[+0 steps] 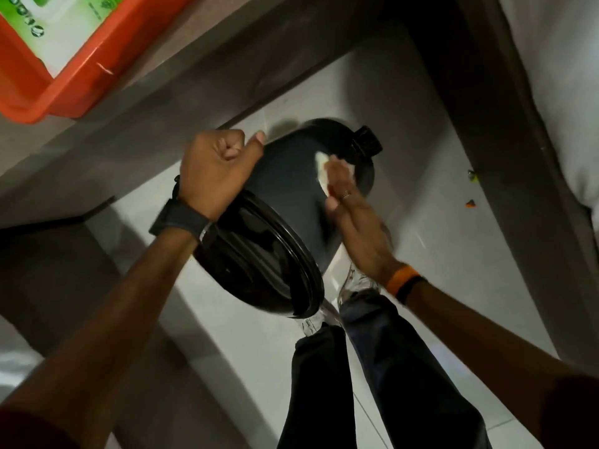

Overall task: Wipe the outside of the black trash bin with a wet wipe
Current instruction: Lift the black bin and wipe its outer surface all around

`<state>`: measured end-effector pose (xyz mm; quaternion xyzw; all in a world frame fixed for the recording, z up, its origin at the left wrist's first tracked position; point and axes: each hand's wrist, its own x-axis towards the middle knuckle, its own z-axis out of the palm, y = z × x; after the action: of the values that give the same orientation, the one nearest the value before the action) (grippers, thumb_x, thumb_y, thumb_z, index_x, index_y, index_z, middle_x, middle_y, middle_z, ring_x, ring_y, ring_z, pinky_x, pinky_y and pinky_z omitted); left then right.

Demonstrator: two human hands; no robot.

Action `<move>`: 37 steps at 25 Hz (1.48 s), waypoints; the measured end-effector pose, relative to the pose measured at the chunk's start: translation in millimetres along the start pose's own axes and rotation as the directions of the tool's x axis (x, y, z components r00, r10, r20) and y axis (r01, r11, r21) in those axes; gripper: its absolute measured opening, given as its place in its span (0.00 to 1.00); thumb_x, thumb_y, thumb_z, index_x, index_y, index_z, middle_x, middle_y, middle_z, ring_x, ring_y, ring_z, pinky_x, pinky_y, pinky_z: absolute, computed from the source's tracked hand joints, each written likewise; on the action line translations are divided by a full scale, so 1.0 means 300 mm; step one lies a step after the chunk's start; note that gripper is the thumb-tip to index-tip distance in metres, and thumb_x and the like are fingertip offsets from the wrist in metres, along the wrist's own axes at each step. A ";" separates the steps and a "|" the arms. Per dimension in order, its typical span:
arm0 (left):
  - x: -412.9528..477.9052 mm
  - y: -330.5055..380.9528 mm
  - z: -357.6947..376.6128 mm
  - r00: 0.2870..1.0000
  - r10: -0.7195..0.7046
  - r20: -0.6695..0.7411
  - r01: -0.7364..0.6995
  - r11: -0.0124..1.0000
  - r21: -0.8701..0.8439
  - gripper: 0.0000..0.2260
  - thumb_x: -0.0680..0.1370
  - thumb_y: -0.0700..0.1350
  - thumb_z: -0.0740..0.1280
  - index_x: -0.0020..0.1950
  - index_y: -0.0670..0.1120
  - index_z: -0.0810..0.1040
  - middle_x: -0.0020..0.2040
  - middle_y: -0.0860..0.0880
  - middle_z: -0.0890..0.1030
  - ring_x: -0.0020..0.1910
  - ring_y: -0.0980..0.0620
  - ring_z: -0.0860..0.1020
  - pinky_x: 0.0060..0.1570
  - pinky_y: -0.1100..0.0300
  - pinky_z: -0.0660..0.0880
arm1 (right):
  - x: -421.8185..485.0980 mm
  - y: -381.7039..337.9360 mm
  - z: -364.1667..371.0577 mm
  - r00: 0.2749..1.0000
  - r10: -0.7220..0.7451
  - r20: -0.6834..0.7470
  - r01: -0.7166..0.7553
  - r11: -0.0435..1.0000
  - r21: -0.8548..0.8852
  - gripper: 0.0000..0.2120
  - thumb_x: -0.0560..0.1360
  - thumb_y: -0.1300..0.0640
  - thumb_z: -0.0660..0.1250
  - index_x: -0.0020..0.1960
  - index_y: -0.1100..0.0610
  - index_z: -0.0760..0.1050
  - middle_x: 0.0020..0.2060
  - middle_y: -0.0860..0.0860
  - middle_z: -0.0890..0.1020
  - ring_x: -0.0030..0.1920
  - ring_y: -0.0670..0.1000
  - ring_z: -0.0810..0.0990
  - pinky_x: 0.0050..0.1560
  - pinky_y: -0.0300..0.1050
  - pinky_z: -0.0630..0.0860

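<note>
The black trash bin (288,186) is held tilted above the floor, its glossy lid (259,264) facing me and its foot pedal (368,140) pointing away. My left hand (217,170) grips the bin's upper left side near the lid, thumb stretched over the wall. My right hand (353,215) lies flat against the bin's right side and presses a white wet wipe (322,166) onto the wall near the base. Only the wipe's edge shows past my fingers.
An orange tray (64,79) with a green-and-white wipes pack (48,30) sits on the grey table top at upper left. A table leg (505,131) runs down the right. White bedding (564,76) fills the far right. My legs and shoes stand below the bin on pale tiles.
</note>
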<state>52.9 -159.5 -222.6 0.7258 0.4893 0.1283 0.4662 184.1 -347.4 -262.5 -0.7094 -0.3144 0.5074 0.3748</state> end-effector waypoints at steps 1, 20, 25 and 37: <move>0.026 -0.016 -0.010 1.000 -0.022 -0.008 0.021 0.999 -0.043 0.25 0.78 0.49 0.67 0.28 0.50 0.55 0.25 0.54 0.57 0.25 0.58 0.56 0.29 0.60 0.57 | -0.061 -0.019 0.039 0.981 -0.180 0.075 0.183 0.982 -0.046 0.27 0.86 0.51 0.54 0.83 0.53 0.55 0.84 0.49 0.55 0.85 0.52 0.52 0.84 0.58 0.51; -0.092 0.077 0.065 0.897 0.440 0.040 -0.372 0.704 0.605 0.22 0.83 0.49 0.60 0.29 0.43 0.70 0.27 0.46 0.72 0.28 0.51 0.65 0.30 0.60 0.57 | -0.009 -0.055 -0.038 0.906 -0.323 0.272 0.342 0.939 -0.023 0.22 0.86 0.51 0.53 0.79 0.53 0.66 0.81 0.50 0.64 0.83 0.50 0.58 0.84 0.52 0.55; -0.088 0.092 0.085 0.895 0.426 0.130 -0.414 0.686 0.598 0.23 0.83 0.51 0.58 0.28 0.49 0.62 0.23 0.50 0.66 0.22 0.51 0.64 0.29 0.62 0.56 | 0.149 0.056 -0.090 0.978 -0.196 0.073 0.205 0.969 -0.139 0.23 0.86 0.56 0.55 0.80 0.57 0.63 0.82 0.54 0.62 0.83 0.54 0.58 0.83 0.47 0.55; -0.031 0.097 0.056 0.975 0.188 0.117 -0.221 0.783 0.581 0.29 0.83 0.54 0.58 0.22 0.50 0.58 0.20 0.53 0.59 0.21 0.51 0.61 0.32 0.58 0.57 | -0.067 -0.063 -0.023 0.944 -0.191 0.270 0.142 0.971 0.191 0.20 0.87 0.49 0.51 0.78 0.43 0.66 0.81 0.40 0.64 0.83 0.42 0.56 0.84 0.46 0.53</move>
<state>76.2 -179.0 -205.6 0.8864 0.4107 0.0002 0.2136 183.8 -355.5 -235.2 -0.5648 -0.3803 0.5960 0.4257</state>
